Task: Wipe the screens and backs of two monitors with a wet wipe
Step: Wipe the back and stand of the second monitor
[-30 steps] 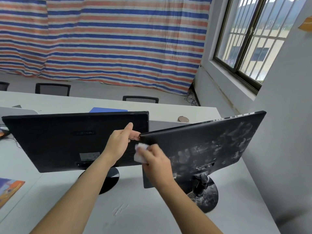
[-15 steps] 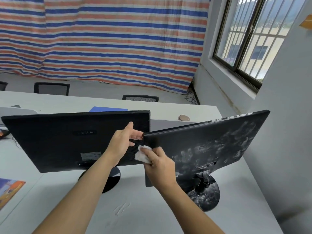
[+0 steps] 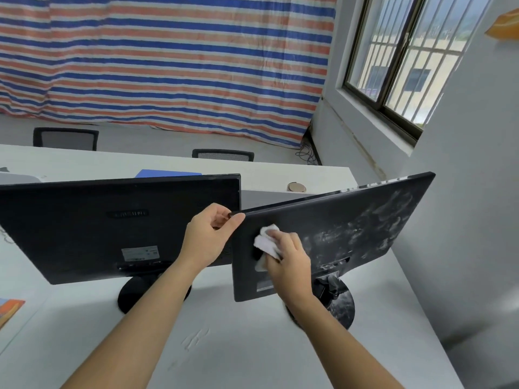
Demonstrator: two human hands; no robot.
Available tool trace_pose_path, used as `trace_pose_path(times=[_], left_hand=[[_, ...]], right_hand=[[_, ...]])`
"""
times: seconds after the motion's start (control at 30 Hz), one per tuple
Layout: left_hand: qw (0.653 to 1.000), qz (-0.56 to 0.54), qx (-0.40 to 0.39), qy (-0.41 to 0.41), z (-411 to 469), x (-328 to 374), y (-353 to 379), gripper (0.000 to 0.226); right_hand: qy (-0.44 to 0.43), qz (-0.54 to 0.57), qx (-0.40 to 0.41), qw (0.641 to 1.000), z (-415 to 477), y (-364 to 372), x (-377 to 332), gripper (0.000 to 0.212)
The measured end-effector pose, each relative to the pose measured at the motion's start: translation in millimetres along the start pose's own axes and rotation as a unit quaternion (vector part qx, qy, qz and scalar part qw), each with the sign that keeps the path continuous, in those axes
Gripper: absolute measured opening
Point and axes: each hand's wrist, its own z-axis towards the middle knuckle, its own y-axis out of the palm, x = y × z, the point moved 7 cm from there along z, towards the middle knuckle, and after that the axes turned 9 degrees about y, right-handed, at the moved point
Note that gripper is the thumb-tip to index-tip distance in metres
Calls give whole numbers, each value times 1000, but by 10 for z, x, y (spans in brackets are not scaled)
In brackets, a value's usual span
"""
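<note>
Both monitors sit backs-to-camera on the white table (image 3: 224,349). The left monitor (image 3: 84,228) is upright on a round black base (image 3: 132,297), with a logo and a label sticker on its back. The right monitor (image 3: 359,220) is angled, with its left edge nearer the camera and overlapping the left monitor's right edge; I can't tell whether they touch. The left hand (image 3: 207,237) grips the right monitor's top-left corner, thumb flat on the near face and fingers curled over the top edge behind it. The right hand (image 3: 289,262) holds the wet wipe (image 3: 266,241), a bunched white wad, against the back of the right monitor near its left edge, in the upper half. Its fingers are curled round the wipe, and part of the wad sticks out above and left of the knuckles. Pale smeary streaks cover the right half of that back panel and the right monitor's base (image 3: 344,307); the area around the wipe looks plain black. At the far side of the table are a blue flat item (image 3: 168,173) and a small round tan disc (image 3: 295,187). A colourful printed sheet (image 3: 9,307) lies at the left edge. Two black mesh chairs (image 3: 66,138) stand beyond the table, with a striped tarp (image 3: 168,66) on the far wall, a barred window (image 3: 407,51) on the right and loose cables (image 3: 307,155) on the floor in the corner.
</note>
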Motion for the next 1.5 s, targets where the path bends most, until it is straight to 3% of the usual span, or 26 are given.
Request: trace_pose_path(times=[0.07,0.17,0.23,0.3,0.37,0.43,0.53,0.67,0.77,0.9,1.03,1.1,1.17,1.3,1.37,1.43,1.5], left_hand=[[1000,3,12,7,-10,12,19,23],[999,0,37,-12,1,-44,-13,23],[999,-7,40,-28,30,-104,-24,24],[999,-21,33,-33,50,-130,-7,25],[998,-41,29,-31,56,-132,14,26],[998,-52,32,-29,49,-122,25,26],[997,-67,28,-30,55,-162,10,26],[996,-86,16,-21,50,-175,18,27],[995,-91,32,-7,67,-167,16,29],[994,-108,30,7,82,-193,51,31],[994,-109,21,17,75,-195,59,33],[994,-108,19,13,87,-206,56,33],[994,-108,18,12,92,-204,52,33],[993,-116,13,0,85,-202,42,33],[993,-120,18,-8,75,-209,31,33],[993,-118,26,-16,59,-224,34,32],[992,-116,34,-20,49,-224,52,31]], right_hand=[[-59,-15,-14,998,-76,160,-128,37],[-80,-99,-147,981,-345,743,115,39],[49,-112,-247,961,-504,1069,539,39],[240,-76,-279,927,-647,1177,975,32],[483,78,-254,834,-867,1203,1322,12],[597,289,-192,723,-1011,1257,1340,17],[608,444,-120,647,-972,1381,1217,29],[603,545,-147,564,-822,1395,854,30],[576,581,-168,549,-722,1124,658,17],[534,638,-41,554,-533,638,862,27],[598,487,-23,635,-780,738,1368,23],[634,413,-44,653,-994,915,1486,35],[645,422,-62,634,-1116,1146,1477,37],[624,506,-88,589,-1113,1572,1283,11],[624,549,-81,550,-1074,1699,1136,21],[614,569,-93,540,-988,1679,1056,23],[606,562,-86,556,-841,1525,1214,17]])
